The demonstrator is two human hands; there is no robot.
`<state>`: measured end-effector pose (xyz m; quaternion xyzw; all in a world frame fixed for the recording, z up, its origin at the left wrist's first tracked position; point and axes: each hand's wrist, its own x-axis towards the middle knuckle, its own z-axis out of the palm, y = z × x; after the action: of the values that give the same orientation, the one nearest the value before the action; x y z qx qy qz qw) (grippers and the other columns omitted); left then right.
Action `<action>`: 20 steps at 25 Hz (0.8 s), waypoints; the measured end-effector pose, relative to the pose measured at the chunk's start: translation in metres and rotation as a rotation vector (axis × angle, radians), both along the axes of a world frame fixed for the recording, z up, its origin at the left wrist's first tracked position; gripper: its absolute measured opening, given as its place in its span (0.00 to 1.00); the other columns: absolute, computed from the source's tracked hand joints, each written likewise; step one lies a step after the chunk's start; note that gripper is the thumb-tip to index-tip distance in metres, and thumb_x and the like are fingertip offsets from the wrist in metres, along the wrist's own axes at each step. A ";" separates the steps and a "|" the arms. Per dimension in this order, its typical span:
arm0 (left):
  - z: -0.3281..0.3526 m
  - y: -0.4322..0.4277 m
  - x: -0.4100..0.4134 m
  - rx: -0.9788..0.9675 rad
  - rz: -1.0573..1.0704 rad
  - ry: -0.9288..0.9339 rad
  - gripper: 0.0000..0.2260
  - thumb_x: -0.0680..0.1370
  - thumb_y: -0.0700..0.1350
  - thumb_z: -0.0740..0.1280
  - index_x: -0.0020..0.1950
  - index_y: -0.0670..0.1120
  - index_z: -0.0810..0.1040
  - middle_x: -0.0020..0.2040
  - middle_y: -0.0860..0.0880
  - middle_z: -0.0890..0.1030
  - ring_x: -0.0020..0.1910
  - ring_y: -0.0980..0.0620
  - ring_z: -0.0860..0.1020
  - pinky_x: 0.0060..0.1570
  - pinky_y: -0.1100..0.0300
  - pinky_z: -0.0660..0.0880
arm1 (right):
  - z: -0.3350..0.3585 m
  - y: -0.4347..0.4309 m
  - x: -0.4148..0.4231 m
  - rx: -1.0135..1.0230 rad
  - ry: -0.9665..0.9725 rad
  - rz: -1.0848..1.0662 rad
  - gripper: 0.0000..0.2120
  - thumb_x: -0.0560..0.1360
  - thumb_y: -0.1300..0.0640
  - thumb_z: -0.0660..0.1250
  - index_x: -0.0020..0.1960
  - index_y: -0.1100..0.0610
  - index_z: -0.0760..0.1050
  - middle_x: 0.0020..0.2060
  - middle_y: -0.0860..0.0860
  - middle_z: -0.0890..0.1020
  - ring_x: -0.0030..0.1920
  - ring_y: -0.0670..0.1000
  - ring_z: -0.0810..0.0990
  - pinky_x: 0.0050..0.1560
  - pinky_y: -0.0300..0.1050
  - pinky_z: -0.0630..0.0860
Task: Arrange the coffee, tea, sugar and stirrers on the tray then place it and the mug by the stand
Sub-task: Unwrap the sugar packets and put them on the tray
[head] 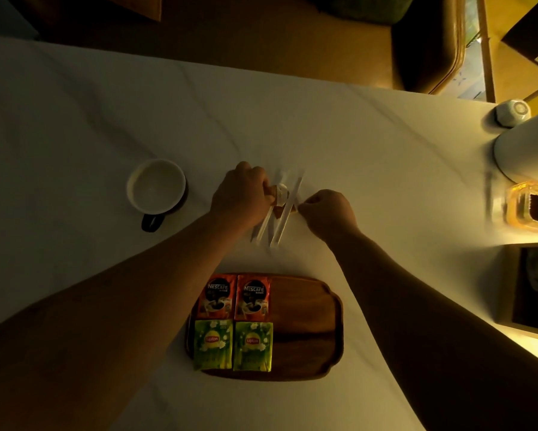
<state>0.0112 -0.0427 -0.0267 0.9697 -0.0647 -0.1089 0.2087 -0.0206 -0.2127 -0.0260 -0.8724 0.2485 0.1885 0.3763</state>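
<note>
Wooden tray [305, 331] sits near the table's [74, 119] near edge, its right half bare. Left half filled: two red coffee sachets [237, 296] side by side on the far row, two green tea sachets [234, 345] just below them, their lower edges overhanging the tray rim.

Beyond the tray, mid-table, both hands work over a small heap. Left hand [241, 194] curled, fingers closed on a small pale packet, likely sugar [280, 191], too blurred to be certain. Right hand [329, 209] pinched shut at the end of the wrapped stirrers [281, 213], which lie slanted on the cloth, near ends pointing toward the tray.

White mug [156, 185], dark handle toward the viewer, stands left of the hands, well apart from them. Wide open tablecloth to the left and far side.

Right edge is crowded: a white cylinder base [522, 150], an amber glass container [529, 206], a dark box [535, 287].
</note>
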 end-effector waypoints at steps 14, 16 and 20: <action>0.044 0.025 -0.101 -0.476 0.330 0.316 0.06 0.77 0.51 0.69 0.49 0.50 0.79 0.36 0.52 0.84 0.32 0.58 0.82 0.33 0.63 0.77 | 0.065 -0.033 -0.073 0.115 -0.169 0.012 0.06 0.76 0.54 0.73 0.44 0.49 0.76 0.38 0.49 0.85 0.36 0.48 0.86 0.37 0.46 0.84; 0.046 0.032 -0.146 -0.528 0.380 0.416 0.04 0.77 0.50 0.69 0.49 0.50 0.80 0.36 0.50 0.84 0.31 0.59 0.82 0.31 0.65 0.76 | 0.060 -0.030 -0.101 0.173 -0.056 0.121 0.04 0.76 0.56 0.73 0.45 0.50 0.78 0.38 0.49 0.86 0.34 0.45 0.86 0.37 0.44 0.84; 0.038 0.040 -0.207 -0.566 0.420 0.546 0.02 0.78 0.47 0.70 0.49 0.49 0.80 0.36 0.49 0.84 0.30 0.59 0.81 0.30 0.67 0.75 | 0.042 -0.016 -0.132 0.169 0.115 0.282 0.05 0.77 0.54 0.73 0.43 0.48 0.79 0.38 0.49 0.86 0.34 0.46 0.86 0.37 0.42 0.83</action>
<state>-0.1957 -0.0025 0.0114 0.8021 0.1641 -0.2942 0.4930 -0.1528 -0.2282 0.0156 -0.8516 0.1279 0.3095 0.4033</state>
